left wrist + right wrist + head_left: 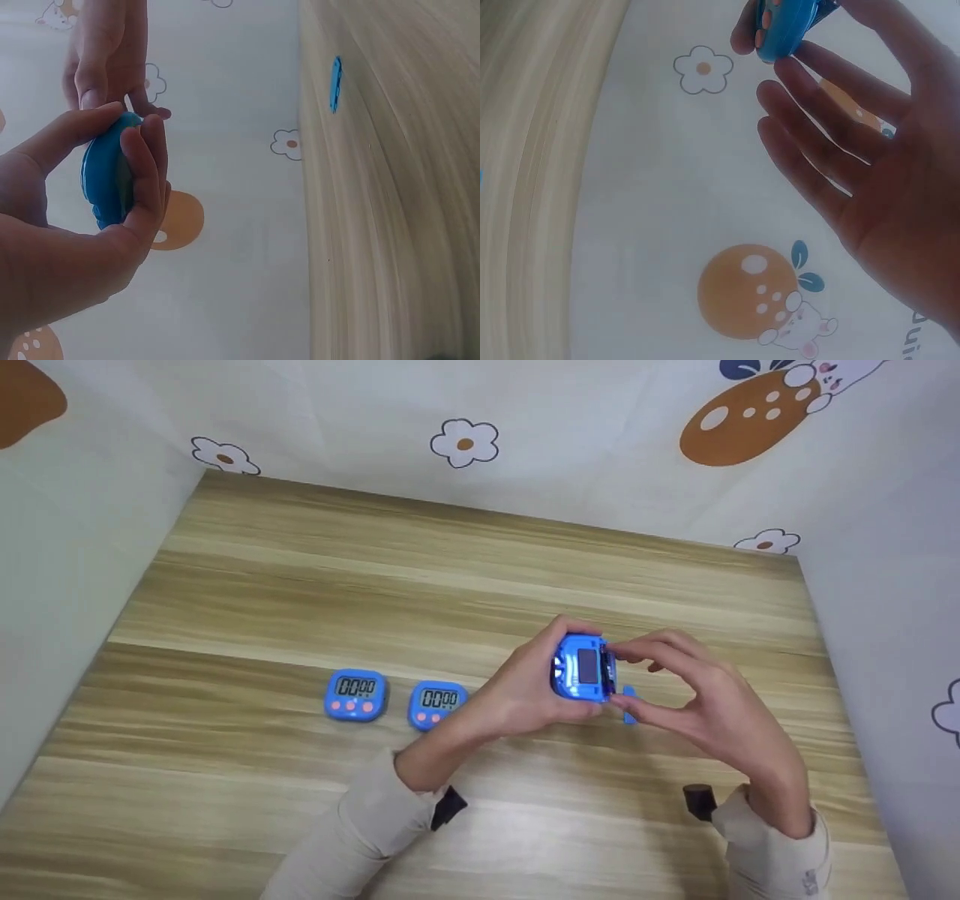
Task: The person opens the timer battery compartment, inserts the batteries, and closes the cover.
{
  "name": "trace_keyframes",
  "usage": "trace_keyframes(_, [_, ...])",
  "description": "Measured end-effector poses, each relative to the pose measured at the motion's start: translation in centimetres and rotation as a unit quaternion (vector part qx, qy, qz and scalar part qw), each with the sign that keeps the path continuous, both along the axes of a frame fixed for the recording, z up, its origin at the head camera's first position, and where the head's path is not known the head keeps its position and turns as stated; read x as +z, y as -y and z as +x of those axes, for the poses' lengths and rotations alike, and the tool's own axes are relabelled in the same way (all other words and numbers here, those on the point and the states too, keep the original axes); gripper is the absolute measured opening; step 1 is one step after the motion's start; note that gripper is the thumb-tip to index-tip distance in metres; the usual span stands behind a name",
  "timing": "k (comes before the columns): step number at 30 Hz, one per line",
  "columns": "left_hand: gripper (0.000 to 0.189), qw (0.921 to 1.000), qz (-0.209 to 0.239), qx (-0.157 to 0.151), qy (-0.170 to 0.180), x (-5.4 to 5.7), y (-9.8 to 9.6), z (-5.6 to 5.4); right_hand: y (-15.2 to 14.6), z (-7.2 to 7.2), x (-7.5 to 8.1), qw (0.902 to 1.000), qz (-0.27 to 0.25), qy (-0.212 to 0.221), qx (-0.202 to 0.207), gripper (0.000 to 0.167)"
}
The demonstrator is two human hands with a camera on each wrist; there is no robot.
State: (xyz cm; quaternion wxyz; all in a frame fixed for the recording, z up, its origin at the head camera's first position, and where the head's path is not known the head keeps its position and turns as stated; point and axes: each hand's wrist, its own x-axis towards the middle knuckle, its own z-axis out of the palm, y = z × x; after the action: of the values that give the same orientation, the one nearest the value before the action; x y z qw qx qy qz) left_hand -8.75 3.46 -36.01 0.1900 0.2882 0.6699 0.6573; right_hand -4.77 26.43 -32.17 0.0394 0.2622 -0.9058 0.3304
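Observation:
My left hand (521,682) grips a blue digital timer (581,679) above the table, its back turned up toward the head view. A dark rectangle shows on that back, and a dark part lies along its right end. There the thumb and index finger of my right hand (724,712) pinch the timer's corners; its other fingers spread loosely in the right wrist view. Pink buttons on the timer's front face the right wrist camera. Below the hands lies a small narrow blue plastic piece (630,714), also seen in the left wrist view.
Two more blue timers with pink buttons lie face up left of the hands: one timer (355,695) fully visible, the other timer (431,703) partly behind my left forearm. Patterned cloth walls (570,450) enclose the wooden table (360,570) at the back and sides.

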Motion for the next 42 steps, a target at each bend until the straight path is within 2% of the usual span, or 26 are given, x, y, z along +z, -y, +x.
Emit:
trace_keyframes(3, [0.074,0.9988,0.029,-0.013,0.037,0.1,0.0,0.1,-0.1,-0.1,0.1,0.9998,-0.011,0.015,-0.003,0.049])
trace_keyframes(7, [0.07,0.9927,0.067,-0.024,0.097,0.2,0.1,0.2,-0.1,-0.5,-0.2,0.9997,-0.018,0.014,0.004,0.053])
trace_keyframes(10, [0.065,0.9882,0.089,-0.028,0.122,0.1,0.1,0.3,-0.2,-0.7,-0.5,0.9993,-0.029,0.016,0.015,0.054])
trace_keyframes(14, [0.061,0.9874,0.101,-0.023,0.12,0.1,0.1,0.3,-0.3,-0.8,-0.6,0.9978,-0.05,0.038,0.022,0.051])
trace_keyframes(20, [0.06,0.9917,0.09,0.019,0.09,0.1,0.1,0.4,0.4,-0.8,-1.1,0.9956,-0.083,0.031,0.029,0.052])
trace_keyframes(27, [0.056,0.9888,0.099,0.085,0.072,-0.5,-0.7,0.5,1.9,-1.1,-2.0,0.9873,-0.137,0.072,-0.036,0.052])
trace_keyframes(29, [0.055,0.9866,0.101,0.103,0.075,-0.7,-0.9,0.5,2.3,-1.1,-2.1,0.984,-0.148,0.089,-0.045,0.052])
trace_keyframes(31, [0.054,0.985,0.104,0.109,0.084,-0.7,-1.0,0.5,2.4,-1.2,-2.1,0.9842,-0.145,0.095,-0.037,0.052])
trace_keyframes(33, [0.054,0.9837,0.106,0.097,0.108,-0.5,-0.9,0.5,2.0,-1.1,-1.8,0.9864,-0.131,0.098,-0.018,0.053])
trace_keyframes(37, [0.056,0.9824,0.095,0.05,0.153,0.2,-0.3,0.6,0.1,-0.8,-1.2,0.9913,-0.086,0.094,0.031,0.056])
trace_keyframes(40, [0.061,0.984,0.075,0.031,0.159,0.7,0.2,0.4,-1.7,-0.6,-1.6,0.9953,-0.046,0.08,0.031,0.053])
trace_keyframes(42, [0.067,0.9852,0.068,0.026,0.155,0.9,0.4,0.3,-2.8,-0.6,-2.5,0.9975,-0.003,0.07,0.008,0.05])
